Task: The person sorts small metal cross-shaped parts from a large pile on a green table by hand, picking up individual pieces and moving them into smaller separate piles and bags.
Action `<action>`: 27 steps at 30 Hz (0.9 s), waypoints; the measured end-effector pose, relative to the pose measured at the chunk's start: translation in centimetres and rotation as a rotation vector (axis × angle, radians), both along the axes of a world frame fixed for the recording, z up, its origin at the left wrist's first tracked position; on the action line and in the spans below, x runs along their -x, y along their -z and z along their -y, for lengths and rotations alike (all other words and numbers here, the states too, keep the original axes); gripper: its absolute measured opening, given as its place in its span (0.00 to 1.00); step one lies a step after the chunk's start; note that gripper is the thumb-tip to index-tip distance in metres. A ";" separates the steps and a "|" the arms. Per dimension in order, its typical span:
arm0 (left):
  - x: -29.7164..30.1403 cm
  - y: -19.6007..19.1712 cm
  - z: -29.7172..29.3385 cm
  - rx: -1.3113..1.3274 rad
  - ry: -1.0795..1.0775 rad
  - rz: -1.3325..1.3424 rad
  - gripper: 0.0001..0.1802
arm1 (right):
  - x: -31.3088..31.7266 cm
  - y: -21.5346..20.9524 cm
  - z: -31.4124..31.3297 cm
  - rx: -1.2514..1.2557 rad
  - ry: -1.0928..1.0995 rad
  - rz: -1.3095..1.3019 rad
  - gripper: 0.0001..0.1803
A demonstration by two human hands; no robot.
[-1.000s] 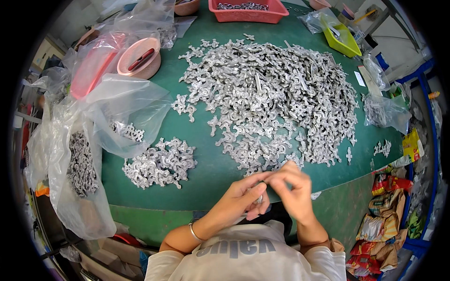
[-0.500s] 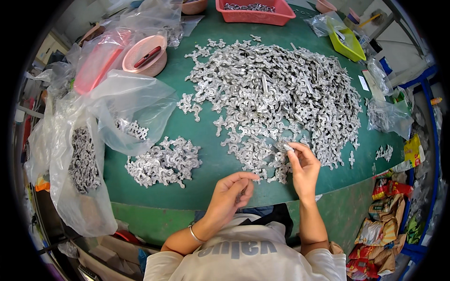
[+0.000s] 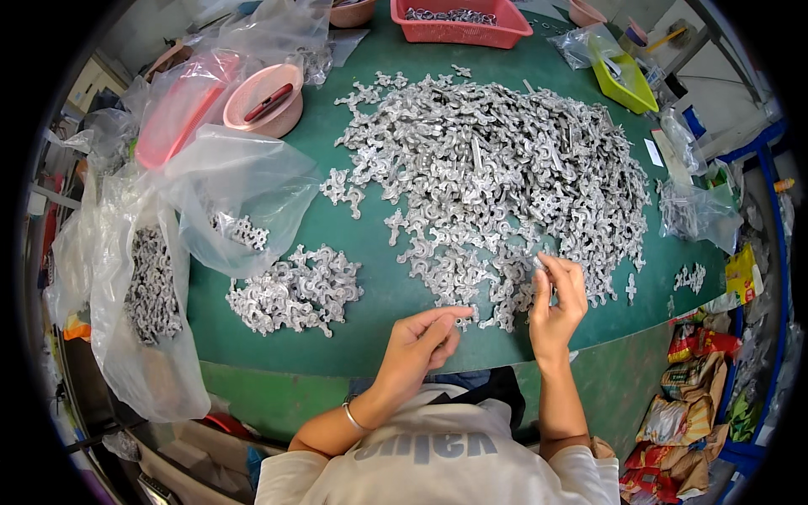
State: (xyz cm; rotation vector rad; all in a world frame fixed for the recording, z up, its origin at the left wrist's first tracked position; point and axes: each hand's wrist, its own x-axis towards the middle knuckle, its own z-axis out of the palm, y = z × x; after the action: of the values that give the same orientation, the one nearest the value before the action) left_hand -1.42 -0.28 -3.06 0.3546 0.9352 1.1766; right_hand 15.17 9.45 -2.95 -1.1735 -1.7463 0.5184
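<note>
A big heap of small silver metal pieces, many with rounded lobes, covers the middle of the green table. At its near edge, my right hand pinches one small metal piece between thumb and fingers. My left hand is to the left of it, index finger stretched to a loose metal piece at the heap's edge. The other left fingers are curled, and what they hold, if anything, is hidden. A smaller pile of like pieces lies further left.
Clear plastic bags with metal pieces stand at the left. A pink bowl holds a red-handled tool. A red tray of metal rings sits at the back, a yellow-green tray at the back right. Few pieces lie far right.
My right hand has shifted slightly right and its fingers have curled more around the piece. My left index finger has reached a little right, to the heap's edge.
</note>
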 end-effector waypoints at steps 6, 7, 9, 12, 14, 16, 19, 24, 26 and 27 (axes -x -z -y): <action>-0.7 -0.8 -1.1 -0.086 -0.122 -0.196 0.13 | 0.5 0.6 1.7 0.918 -0.333 -0.970 0.11; -0.6 -0.8 -1.3 -0.117 -0.140 -0.252 0.13 | 0.7 0.4 2.0 0.968 -0.374 -0.967 0.11; -0.4 -0.7 -1.0 -0.134 -0.161 -0.327 0.12 | 1.5 0.4 2.6 1.038 -0.409 -1.001 0.11; 0.5 -0.2 -0.9 -0.070 -0.193 -0.273 0.09 | 2.3 -0.1 3.0 1.044 -0.412 -0.889 0.12; 1.7 -0.4 -1.4 0.015 -0.229 -0.084 0.07 | 2.4 -0.4 2.5 0.847 -0.423 -0.624 0.12; 3.9 0.5 -1.3 -0.081 -0.433 -0.032 0.08 | 2.3 -0.2 2.5 0.643 -0.328 -0.449 0.11; 9.7 1.2 -1.5 -0.146 -0.769 0.051 0.09 | 1.7 -0.4 2.6 0.428 -0.235 -0.059 0.10; 14.9 -1.1 -3.7 -0.286 -1.230 -0.008 0.15 | 1.2 -0.2 1.9 0.110 -0.177 0.303 0.15; 12.9 -1.2 -3.7 -0.282 -1.100 -0.152 0.18 | 1.6 -0.1 2.3 0.042 -0.144 0.428 0.18; 10.8 -1.2 -2.8 -0.297 -0.956 -0.202 0.18 | 1.7 -0.2 2.3 0.055 -0.129 0.478 0.17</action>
State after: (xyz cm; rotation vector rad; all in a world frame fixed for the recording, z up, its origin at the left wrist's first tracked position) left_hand -12.20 2.57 -1.90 0.2626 1.1460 2.1997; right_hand 13.48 7.16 -2.76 -1.3039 -2.2380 0.3824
